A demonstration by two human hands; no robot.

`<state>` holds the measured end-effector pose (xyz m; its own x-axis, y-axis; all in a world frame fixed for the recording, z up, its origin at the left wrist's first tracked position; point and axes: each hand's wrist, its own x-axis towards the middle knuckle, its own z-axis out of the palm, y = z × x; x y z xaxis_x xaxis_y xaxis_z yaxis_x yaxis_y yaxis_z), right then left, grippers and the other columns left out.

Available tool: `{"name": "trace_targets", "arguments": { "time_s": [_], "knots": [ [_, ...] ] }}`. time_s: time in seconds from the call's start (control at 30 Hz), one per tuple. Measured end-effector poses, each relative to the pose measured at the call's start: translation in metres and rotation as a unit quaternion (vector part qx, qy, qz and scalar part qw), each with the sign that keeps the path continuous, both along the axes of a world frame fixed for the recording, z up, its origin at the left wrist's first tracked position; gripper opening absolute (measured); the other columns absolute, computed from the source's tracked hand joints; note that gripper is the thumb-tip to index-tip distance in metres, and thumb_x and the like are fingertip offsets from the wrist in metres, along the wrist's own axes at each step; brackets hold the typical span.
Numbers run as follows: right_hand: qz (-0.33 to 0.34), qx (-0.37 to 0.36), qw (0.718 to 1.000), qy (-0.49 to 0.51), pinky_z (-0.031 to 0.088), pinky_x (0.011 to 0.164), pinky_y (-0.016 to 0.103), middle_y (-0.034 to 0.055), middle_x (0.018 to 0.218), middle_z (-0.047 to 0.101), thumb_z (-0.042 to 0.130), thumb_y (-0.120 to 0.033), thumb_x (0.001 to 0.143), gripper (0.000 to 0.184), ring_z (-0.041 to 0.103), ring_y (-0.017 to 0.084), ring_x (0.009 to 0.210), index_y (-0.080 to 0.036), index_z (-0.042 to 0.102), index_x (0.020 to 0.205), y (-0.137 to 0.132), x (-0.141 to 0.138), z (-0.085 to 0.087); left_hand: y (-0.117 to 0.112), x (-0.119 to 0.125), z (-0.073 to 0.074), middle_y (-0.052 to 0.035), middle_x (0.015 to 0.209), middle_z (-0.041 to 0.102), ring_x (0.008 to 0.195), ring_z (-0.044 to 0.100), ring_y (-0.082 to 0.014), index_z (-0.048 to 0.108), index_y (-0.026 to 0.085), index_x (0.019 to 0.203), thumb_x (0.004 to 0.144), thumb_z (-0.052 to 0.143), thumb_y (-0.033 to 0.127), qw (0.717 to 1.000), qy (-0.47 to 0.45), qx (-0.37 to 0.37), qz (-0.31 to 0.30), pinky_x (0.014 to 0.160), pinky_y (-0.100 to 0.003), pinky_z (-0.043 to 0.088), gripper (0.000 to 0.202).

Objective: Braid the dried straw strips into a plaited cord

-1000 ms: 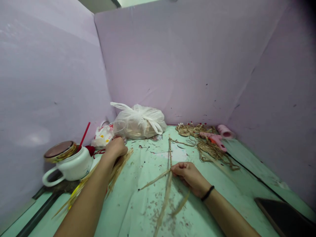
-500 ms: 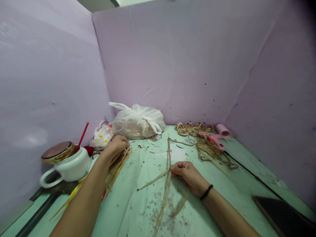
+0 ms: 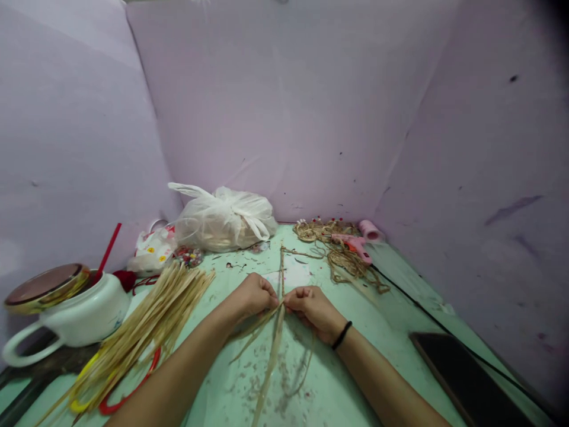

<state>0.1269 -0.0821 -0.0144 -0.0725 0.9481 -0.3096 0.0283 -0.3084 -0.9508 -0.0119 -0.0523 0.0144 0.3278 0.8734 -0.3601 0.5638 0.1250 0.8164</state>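
Observation:
A thin braided straw cord runs away from me along the green tabletop, and loose flat straw strips trail from its near end. My left hand pinches a straw strip just left of the cord's end. Close beside it, my right hand, with a black band on the wrist, pinches the braid's end between thumb and fingers. The fingertips of both hands nearly meet there. A bundle of dry straw strips lies to the left of my left arm, partly over red and yellow loop handles.
At the left stands a white mug with a round lid-like piece. A white plastic bag sits at the back. Twisted cord, a pink glue gun and a pink roll lie back right. A dark flat object is front right.
My left hand has come from the straw bundle to the braid's end and now pinches a strip there. My right hand stays at the braid. The view has shifted to the right.

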Motion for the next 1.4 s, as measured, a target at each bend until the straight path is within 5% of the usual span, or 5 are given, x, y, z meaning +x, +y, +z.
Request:
{"name": "trace_targets", "arguments": {
  "time_s": [0.57,0.83,1.03,1.2,1.4],
  "knots": [
    [-0.01,0.004,1.0,0.029,0.017,0.039,0.019,-0.0033,0.042,0.049,0.055,-0.012,0.054,0.005,0.03,0.004,0.038,-0.013,0.055,0.048,0.001,-0.001,0.0,0.0,0.002,-0.001,0.0059,0.03,0.031,0.03,0.025,-0.0051,0.051,0.013,0.044,0.05,0.052,0.014,0.999,0.002,-0.028,0.022,0.034,-0.02,0.014,0.005],
    [-0.008,-0.005,0.999,0.033,0.013,0.037,0.019,-0.0035,0.043,0.049,0.054,-0.013,0.056,0.004,0.026,0.002,0.034,-0.012,0.053,0.052,0.0,-0.001,0.003,-0.001,0.01,-0.002,0.0039,0.033,0.034,0.03,0.022,-0.0043,0.055,0.012,0.048,0.051,0.049,0.016,0.984,-0.032,-0.164,0.063,0.034,-0.02,0.01,0.008],
    [-0.011,-0.025,0.999,0.046,0.008,0.036,0.02,-0.0085,0.035,0.034,0.052,-0.014,0.053,0.002,0.02,0.002,0.032,-0.013,0.053,0.054,0.002,0.001,-0.001,-0.003,0.012,-0.007,0.0047,0.032,0.034,0.032,0.026,-0.0054,0.041,0.015,0.039,0.049,0.055,0.014,0.997,0.006,-0.043,0.063,0.035,-0.021,0.015,0.017],
    [0.013,-0.017,0.999,0.042,0.006,0.036,0.02,-0.0088,0.033,0.032,0.052,-0.016,0.052,0.003,0.018,0.001,0.031,-0.013,0.052,0.052,0.003,0.003,-0.004,-0.002,0.014,-0.013,0.0077,0.034,0.033,0.035,0.028,-0.0043,0.047,0.014,0.048,0.045,0.063,0.013,0.994,0.06,0.057,0.07,0.037,-0.019,0.019,0.016],
    [0.02,-0.023,0.995,0.092,0.008,0.036,0.02,-0.0059,0.035,0.043,0.056,-0.018,0.051,0.007,0.021,0.001,0.03,-0.013,0.052,0.053,0.0,0.004,0.0,-0.007,0.015,-0.007,0.0026,0.042,0.051,0.03,0.036,-0.0059,0.053,0.014,0.069,0.056,0.053,0.009,0.984,-0.103,-0.123,0.075,0.031,-0.016,0.022,0.014]
  ]
}}
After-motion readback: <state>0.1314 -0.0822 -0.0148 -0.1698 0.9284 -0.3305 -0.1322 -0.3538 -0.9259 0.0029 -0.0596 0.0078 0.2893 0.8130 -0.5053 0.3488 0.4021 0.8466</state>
